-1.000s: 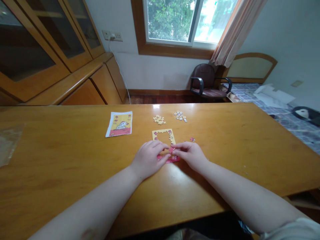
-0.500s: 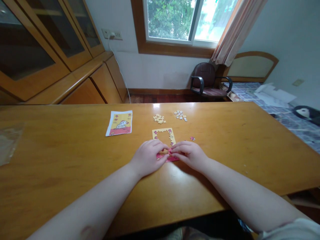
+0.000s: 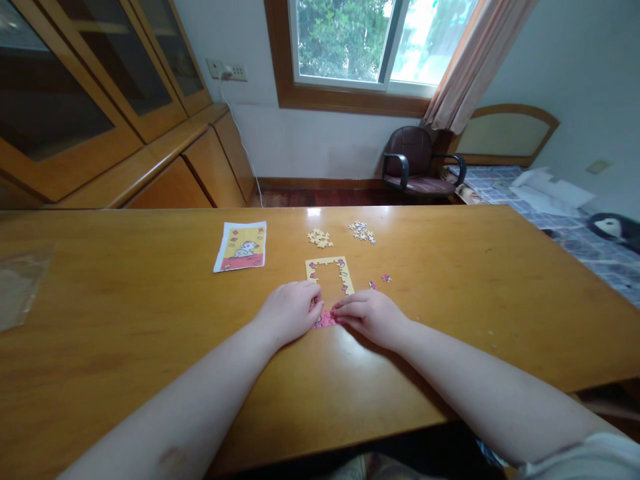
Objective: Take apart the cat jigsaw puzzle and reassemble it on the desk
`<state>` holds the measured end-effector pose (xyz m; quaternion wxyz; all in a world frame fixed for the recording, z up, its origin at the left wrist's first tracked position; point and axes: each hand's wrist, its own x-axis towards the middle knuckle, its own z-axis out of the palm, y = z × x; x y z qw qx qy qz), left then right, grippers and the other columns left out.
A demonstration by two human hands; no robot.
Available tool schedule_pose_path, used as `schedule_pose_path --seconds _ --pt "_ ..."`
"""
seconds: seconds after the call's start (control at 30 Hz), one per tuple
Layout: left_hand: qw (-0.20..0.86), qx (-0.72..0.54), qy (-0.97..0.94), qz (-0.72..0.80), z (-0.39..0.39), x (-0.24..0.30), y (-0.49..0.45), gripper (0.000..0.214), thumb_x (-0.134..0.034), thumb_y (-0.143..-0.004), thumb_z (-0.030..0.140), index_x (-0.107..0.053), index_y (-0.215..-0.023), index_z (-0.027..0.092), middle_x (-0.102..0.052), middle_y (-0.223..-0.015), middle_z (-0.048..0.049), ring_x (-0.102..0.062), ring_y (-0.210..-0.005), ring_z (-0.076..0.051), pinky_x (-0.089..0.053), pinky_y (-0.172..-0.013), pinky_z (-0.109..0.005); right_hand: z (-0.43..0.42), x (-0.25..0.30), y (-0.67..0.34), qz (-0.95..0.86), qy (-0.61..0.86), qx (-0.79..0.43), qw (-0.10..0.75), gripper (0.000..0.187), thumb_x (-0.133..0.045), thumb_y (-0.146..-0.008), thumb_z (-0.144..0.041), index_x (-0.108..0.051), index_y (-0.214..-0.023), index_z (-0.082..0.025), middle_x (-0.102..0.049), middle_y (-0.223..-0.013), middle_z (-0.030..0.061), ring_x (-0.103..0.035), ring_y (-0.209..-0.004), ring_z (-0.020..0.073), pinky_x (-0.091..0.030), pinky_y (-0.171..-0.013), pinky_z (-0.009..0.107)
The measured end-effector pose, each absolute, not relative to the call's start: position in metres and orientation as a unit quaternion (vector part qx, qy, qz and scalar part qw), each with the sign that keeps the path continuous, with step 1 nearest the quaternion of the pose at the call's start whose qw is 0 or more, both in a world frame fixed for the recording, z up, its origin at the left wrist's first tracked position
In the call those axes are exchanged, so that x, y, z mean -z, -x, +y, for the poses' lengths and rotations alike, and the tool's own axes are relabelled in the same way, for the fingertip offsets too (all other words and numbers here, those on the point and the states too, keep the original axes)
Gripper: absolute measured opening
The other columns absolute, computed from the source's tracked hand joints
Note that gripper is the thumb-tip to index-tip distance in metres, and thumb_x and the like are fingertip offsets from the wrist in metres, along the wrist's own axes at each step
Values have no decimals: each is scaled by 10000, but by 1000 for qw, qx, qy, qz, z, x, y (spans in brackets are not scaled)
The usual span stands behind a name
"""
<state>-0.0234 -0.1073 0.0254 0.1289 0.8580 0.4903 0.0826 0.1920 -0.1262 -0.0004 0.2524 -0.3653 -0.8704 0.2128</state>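
Note:
A jigsaw puzzle (image 3: 327,261) lies on the table, its yellow upper border joined around an open middle. Pink pieces (image 3: 327,319) form its bottom edge, partly covered by my hands. My left hand (image 3: 290,310) has curled fingers, closed on the puzzle's lower left side. At the lower right, the fingertips of my right hand (image 3: 373,317) are pinched together on a pink puzzle piece (image 3: 333,312), mostly hidden by the fingers. Just beyond that hand lie a few loose pink pieces (image 3: 386,278).
Behind the puzzle are a pile of yellow pieces (image 3: 319,238) and a pile of whitish pieces (image 3: 361,231). A reference picture (image 3: 243,247) lies to the left. A clear plastic bag (image 3: 23,287) rests at the far left of the wooden table (image 3: 150,300).
My hands have moved apart a little; the left drew back leftwards and the right came slightly lower. More of the pink bottom row shows between them, and a loose piece by the right hand is uncovered.

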Motion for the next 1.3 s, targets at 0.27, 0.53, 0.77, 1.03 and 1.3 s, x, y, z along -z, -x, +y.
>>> schedule_pose_path --seconds 0.27,0.53,0.77,1.03,1.3 --pt "135 -80 -856 493 -107 -25 24 95 -546 -824 253 -546 -734 222 -653 -759 -12 -592 -679 -192 -354 -565 -286 -125 0 -191 -878 371 -189 237 183 -582 -922 -286 -761 -940 -248 -754 -999 33 -692 -871 172 -530 -813 289" --pt "141 -92 -852 496 -107 -24 24 101 -565 -816 242 -546 -720 218 -646 -734 -9 -586 -651 -184 -346 -546 -282 -129 -6 -191 -887 374 -178 206 208 -553 -931 -289 -751 -969 -240 -727 -1050 52 -675 -907 183 -527 -815 296" --pt "152 -109 -894 407 -110 -29 22 143 -525 -866 243 -667 -875 230 -685 -829 -25 -628 -777 -190 -452 -692 -299 -123 -27 -210 -850 429 -113 285 229 -515 -935 -279 -726 -993 -210 -715 -969 83 -661 -851 177 -515 -783 289" --pt "160 -117 -921 335 -113 -28 23 238 -507 -882 237 -742 -919 254 -687 -790 -30 -631 -744 -174 -469 -669 -286 -98 -48 -265 -730 644 -60 223 230 -540 -881 -283 -710 -1013 -202 -716 -990 73 -647 -868 208 -479 -759 308" --pt "173 -117 -913 351 -114 -30 22 246 -494 -888 223 -734 -932 246 -724 -868 -30 -657 -796 -181 -491 -715 -294 -103 -48 -256 -796 567 -203 57 127 -641 -785 -207 -754 -829 -243 -734 -876 38 -654 -792 184 -457 -707 261"
